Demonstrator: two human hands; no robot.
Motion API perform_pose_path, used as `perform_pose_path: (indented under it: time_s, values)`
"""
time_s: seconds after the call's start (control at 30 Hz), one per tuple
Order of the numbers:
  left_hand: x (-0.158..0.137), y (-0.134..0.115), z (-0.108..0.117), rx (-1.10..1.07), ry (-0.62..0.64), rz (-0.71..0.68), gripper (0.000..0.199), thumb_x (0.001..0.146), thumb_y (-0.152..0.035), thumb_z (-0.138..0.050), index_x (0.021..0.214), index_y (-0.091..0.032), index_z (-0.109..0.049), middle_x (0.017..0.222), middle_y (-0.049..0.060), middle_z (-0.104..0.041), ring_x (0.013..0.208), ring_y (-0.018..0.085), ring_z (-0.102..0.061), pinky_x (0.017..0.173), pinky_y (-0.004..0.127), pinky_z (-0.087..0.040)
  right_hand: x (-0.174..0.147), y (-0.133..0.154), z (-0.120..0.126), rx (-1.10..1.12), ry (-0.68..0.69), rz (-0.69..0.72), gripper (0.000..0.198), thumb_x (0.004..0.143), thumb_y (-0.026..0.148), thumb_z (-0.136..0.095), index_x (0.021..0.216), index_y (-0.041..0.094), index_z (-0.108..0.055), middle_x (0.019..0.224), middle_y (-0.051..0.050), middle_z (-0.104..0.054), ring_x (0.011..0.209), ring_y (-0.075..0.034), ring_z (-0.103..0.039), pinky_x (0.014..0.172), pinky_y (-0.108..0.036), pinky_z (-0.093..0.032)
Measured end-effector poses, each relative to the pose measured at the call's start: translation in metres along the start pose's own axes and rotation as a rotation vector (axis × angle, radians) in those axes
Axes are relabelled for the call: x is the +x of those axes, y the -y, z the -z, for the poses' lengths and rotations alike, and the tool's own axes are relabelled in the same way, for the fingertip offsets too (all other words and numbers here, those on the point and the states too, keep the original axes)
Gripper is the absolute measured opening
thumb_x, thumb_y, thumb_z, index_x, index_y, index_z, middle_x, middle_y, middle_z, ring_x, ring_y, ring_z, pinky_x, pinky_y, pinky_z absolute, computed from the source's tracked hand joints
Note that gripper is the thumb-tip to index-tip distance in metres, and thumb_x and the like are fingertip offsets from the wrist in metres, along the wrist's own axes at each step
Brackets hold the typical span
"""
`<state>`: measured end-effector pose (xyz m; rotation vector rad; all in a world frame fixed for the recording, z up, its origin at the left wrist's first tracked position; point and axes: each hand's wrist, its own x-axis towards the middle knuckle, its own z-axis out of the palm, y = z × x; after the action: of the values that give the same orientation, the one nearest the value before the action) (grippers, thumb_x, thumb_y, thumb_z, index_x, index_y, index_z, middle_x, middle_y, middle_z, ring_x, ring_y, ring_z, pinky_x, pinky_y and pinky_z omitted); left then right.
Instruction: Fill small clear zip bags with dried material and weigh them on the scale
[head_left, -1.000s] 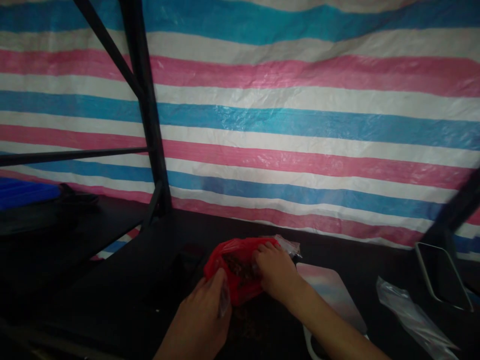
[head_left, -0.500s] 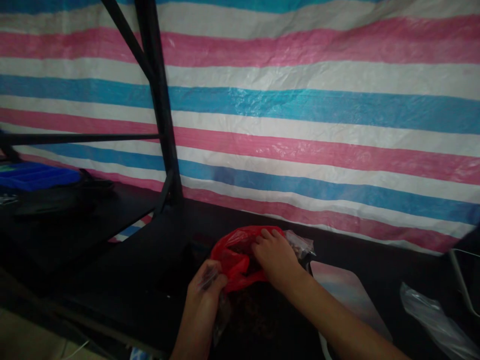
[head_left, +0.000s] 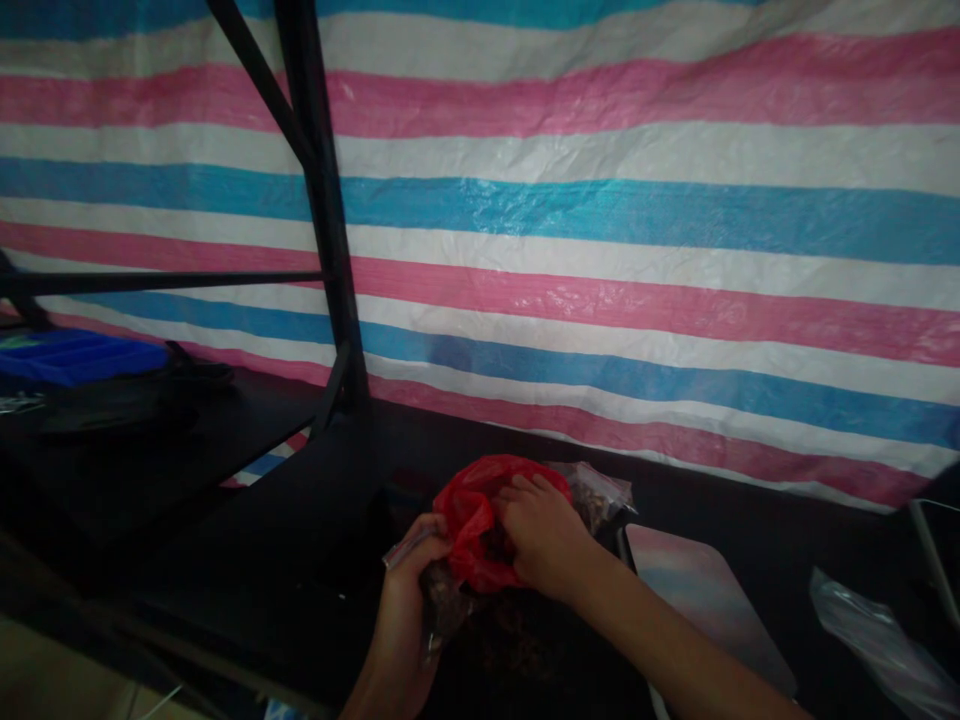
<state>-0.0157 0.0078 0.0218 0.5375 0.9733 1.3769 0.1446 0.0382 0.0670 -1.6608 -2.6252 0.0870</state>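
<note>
Dark bench (head_left: 405, 435). Left hand (head_left: 412, 580): fingers clamped on clear pouch (head_left: 448, 602), contents inside. Right hand (head_left: 541, 530): fingers at mouth of red bag (head_left: 471, 500), between both hands; grip untellable. Filled second pouch (head_left: 602, 492) just right of them. Handling seems unfinished.

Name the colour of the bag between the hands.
The bag is red; the head view shows it.

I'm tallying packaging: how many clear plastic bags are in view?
3 visible: a small bag held in the left hand, a filled bag beside the red bag, and a loose bag farther right on the black table. Others may be hidden.
</note>
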Motion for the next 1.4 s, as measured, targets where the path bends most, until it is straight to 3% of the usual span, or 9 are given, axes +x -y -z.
perform_pose_path:
  time_s: [0.2,0.33,0.47,0.8,0.93,1.1,1.2,1.33,1.4]
  values:
    - [0.005,0.001,0.005,0.029,0.02,-0.041,0.025,0.051,-0.028,-0.078,0.07,-0.02,-0.063,0.066,-0.006,-0.056,0.059,0.011,-0.053,0.05,0.02,-0.047,0.001,0.002,-0.002,0.087,-0.01,-0.014,0.044,0.073,0.005,-0.072,0.116,0.011,-0.076,0.127,-0.019,-0.076,0.129,-0.035,-0.062,0.114,-0.045,-0.039]
    - [0.005,-0.001,0.008,0.041,0.025,-0.048,0.025,0.051,-0.028,-0.077,0.07,-0.021,-0.061,0.067,-0.006,-0.055,0.059,0.01,-0.051,0.05,0.019,-0.045,-0.003,-0.003,-0.003,0.234,-0.036,-0.074,0.035,0.074,0.007,-0.071,0.104,0.02,-0.081,0.111,-0.01,-0.082,0.111,-0.029,-0.072,0.098,-0.037,-0.049]
    - [0.003,-0.001,0.008,0.046,0.028,-0.041,0.028,0.052,-0.029,-0.078,0.071,-0.021,-0.061,0.065,-0.007,-0.053,0.057,0.01,-0.051,0.049,0.019,-0.043,-0.011,-0.008,-0.01,0.41,-0.05,-0.121,0.036,0.077,0.007,-0.068,0.106,0.024,-0.081,0.103,-0.002,-0.084,0.099,-0.021,-0.076,0.085,-0.027,-0.051]
    - [-0.002,-0.005,0.004,0.056,0.078,-0.098,0.026,0.057,-0.03,-0.076,0.074,-0.021,-0.058,0.067,-0.006,-0.055,0.057,0.01,-0.051,0.051,0.02,-0.042,-0.019,-0.011,-0.027,0.724,-0.161,-0.146,0.043,0.074,0.001,-0.063,0.11,0.02,-0.078,0.114,-0.006,-0.082,0.11,-0.023,-0.075,0.099,-0.033,-0.054]
    - [0.001,-0.003,0.008,0.15,0.118,-0.148,0.021,0.062,-0.029,-0.076,0.073,-0.021,-0.059,0.068,-0.005,-0.055,0.062,0.012,-0.053,0.057,0.021,-0.045,-0.021,-0.012,-0.028,0.874,-0.171,-0.117,0.042,0.077,-0.001,-0.058,0.11,0.017,-0.075,0.113,-0.007,-0.082,0.107,-0.021,-0.077,0.096,-0.031,-0.058]
    - [0.002,-0.002,0.016,0.319,0.218,-0.292,0.024,0.066,-0.026,-0.088,0.074,-0.022,-0.066,0.073,-0.004,-0.059,0.073,0.014,-0.055,0.069,0.022,-0.047,-0.033,-0.017,-0.016,0.952,-0.231,-0.118,0.043,0.081,0.001,-0.054,0.114,0.018,-0.075,0.117,-0.008,-0.081,0.112,-0.023,-0.075,0.102,-0.036,-0.056]
    - [0.0,-0.006,0.028,0.514,0.249,-0.441,0.02,0.076,-0.033,-0.087,0.083,-0.024,-0.07,0.084,0.0,-0.063,0.082,0.02,-0.06,0.078,0.028,-0.05,-0.041,-0.022,-0.009,0.961,-0.276,-0.116,0.04,0.082,0.003,-0.054,0.111,0.019,-0.076,0.115,-0.008,-0.081,0.114,-0.025,-0.074,0.107,-0.041,-0.053]
    - [-0.011,-0.019,0.037,0.75,0.058,-0.779,0.017,0.082,-0.041,-0.081,0.085,-0.027,-0.072,0.113,0.006,-0.065,0.108,0.028,-0.064,0.097,0.036,-0.049,-0.053,-0.025,0.001,0.967,-0.332,-0.106,0.033,0.086,0.01,-0.057,0.112,0.021,-0.075,0.117,-0.009,-0.08,0.116,-0.026,-0.072,0.11,-0.045,-0.051]
    - [-0.019,-0.024,0.031,0.793,-0.019,-0.845,0.019,0.08,-0.043,-0.083,0.083,-0.028,-0.073,0.107,0.006,-0.068,0.102,0.029,-0.065,0.091,0.036,-0.051,-0.061,-0.022,0.01,1.003,-0.372,-0.083,0.027,0.09,0.018,-0.061,0.114,0.022,-0.073,0.119,-0.009,-0.078,0.115,-0.026,-0.072,0.108,-0.045,-0.053]
